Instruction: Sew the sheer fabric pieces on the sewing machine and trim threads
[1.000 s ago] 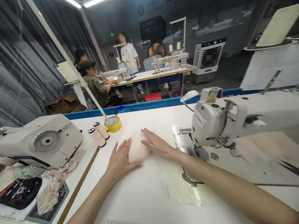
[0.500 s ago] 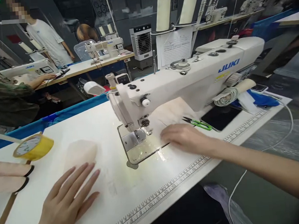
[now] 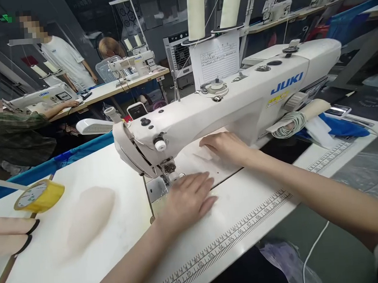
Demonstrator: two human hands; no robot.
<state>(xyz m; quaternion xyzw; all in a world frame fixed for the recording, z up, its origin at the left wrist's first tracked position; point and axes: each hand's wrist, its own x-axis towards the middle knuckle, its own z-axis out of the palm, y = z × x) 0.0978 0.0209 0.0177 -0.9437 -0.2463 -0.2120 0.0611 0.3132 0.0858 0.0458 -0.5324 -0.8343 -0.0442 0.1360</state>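
The left hand (image 3: 188,199) has quit the pale pad (image 3: 87,216), lower left, joining the right hand (image 3: 226,145) at the needle of the sewing machine (image 3: 237,100); both grips released, palms flat.

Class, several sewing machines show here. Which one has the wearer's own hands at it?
The nearest JUKI machine: the left hand lies by its needle plate, the right hand under its arm. The other machines stand on tables farther back.

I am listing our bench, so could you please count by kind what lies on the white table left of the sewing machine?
Yellow tape roll: 1
Pale fabric pad: 1
Thread spools: 2
Total: 4
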